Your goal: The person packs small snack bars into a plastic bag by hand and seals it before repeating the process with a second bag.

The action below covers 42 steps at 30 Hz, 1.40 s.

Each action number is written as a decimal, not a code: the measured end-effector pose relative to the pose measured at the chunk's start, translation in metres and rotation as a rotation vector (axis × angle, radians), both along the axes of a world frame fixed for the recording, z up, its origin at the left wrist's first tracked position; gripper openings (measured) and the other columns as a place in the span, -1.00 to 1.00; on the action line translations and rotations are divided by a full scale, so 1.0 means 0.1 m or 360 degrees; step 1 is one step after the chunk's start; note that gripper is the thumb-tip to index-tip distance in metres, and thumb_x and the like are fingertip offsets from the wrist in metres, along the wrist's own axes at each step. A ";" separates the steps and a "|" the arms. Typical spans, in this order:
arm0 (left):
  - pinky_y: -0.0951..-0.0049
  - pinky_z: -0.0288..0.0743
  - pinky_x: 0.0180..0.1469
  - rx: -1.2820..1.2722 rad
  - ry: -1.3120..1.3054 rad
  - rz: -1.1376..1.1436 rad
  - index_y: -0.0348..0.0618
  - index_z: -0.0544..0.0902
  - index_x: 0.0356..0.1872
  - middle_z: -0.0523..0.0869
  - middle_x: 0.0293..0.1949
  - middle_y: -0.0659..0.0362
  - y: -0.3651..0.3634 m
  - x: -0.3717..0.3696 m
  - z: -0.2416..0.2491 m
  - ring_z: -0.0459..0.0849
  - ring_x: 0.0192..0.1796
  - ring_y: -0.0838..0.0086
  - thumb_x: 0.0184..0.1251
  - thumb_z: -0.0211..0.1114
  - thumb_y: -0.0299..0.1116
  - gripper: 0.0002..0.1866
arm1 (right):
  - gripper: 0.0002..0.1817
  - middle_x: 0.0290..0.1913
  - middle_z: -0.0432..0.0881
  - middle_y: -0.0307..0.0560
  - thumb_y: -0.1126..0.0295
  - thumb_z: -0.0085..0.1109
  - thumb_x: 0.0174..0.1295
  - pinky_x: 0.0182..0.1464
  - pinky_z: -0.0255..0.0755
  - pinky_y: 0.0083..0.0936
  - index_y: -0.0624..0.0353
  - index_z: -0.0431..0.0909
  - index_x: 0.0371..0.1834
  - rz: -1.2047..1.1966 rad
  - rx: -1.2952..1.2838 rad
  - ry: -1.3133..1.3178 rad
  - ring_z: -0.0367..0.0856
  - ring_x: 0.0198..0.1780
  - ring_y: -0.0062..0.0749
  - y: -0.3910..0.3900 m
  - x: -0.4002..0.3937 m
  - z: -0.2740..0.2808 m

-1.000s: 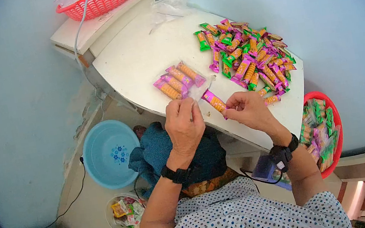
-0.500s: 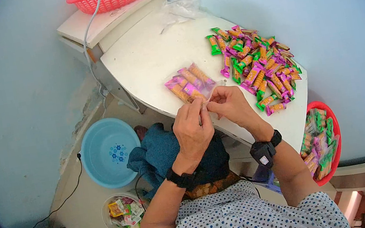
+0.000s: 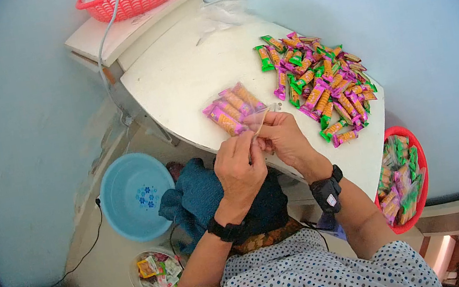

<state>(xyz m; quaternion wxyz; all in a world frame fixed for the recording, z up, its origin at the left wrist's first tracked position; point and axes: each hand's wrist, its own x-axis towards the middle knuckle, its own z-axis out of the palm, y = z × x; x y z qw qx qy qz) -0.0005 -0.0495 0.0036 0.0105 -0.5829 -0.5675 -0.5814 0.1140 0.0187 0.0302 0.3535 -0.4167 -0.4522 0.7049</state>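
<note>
Head view: left hand (image 3: 239, 169) and right hand (image 3: 282, 135) meeting at near edge of white round-cornered table (image 3: 184, 79), fingers pinching open end of clear plastic bag (image 3: 236, 110). Bag lying on table, holding several pink-wrapped biscuit bars. Loose heap of pink and green wrapped bars (image 3: 322, 85) sitting just right of bag. Red plastic basket (image 3: 404, 182) below table edge holding filled packs. Light-blue plastic basin (image 3: 133, 196) standing on floor. Small white bucket (image 3: 157, 273) holding mixed wrappers.

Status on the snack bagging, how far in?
Done: filled packs sit in the red bowl at the right. In hand: both hands, left and right, pinch the mouth of a clear bag holding several pink bars. Left: a big loose pile of pink and green bars on the table.
</note>
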 end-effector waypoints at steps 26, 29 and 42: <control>0.00 0.36 0.31 -0.0149 0.0321 0.0141 -0.19 0.69 -0.11 0.52 0.24 -0.16 0.04 -0.03 0.08 0.49 0.25 -0.10 -0.15 0.41 -0.56 -0.58 | -0.80 -0.22 0.60 0.07 0.39 0.27 0.11 -0.11 0.54 -0.13 0.16 0.64 -0.20 0.0189 0.2026 -0.2338 0.60 -0.08 0.00 0.66 0.41 0.14; 0.08 0.44 0.17 -0.0152 0.0390 0.0173 -0.20 0.68 -0.14 0.54 0.19 -0.13 0.05 -0.04 0.07 0.50 0.25 -0.06 -0.08 0.37 -0.57 -0.65 | -0.83 -0.24 0.63 0.07 0.41 0.25 0.12 -0.15 0.56 -0.11 0.16 0.65 -0.21 0.0080 0.1997 -0.2231 0.65 -0.13 -0.02 0.62 0.43 0.16; 0.09 0.51 0.11 -0.0113 0.0357 0.0196 -0.22 0.66 -0.25 0.64 0.02 -0.03 0.12 -0.06 0.02 0.60 0.06 0.01 -0.04 0.38 -0.61 -0.75 | -0.77 -0.43 0.66 -0.28 0.47 0.22 0.27 -0.46 0.33 -0.68 0.28 0.66 -0.03 -0.0197 0.0630 -0.0808 0.44 -0.51 -0.71 -0.13 0.89 0.67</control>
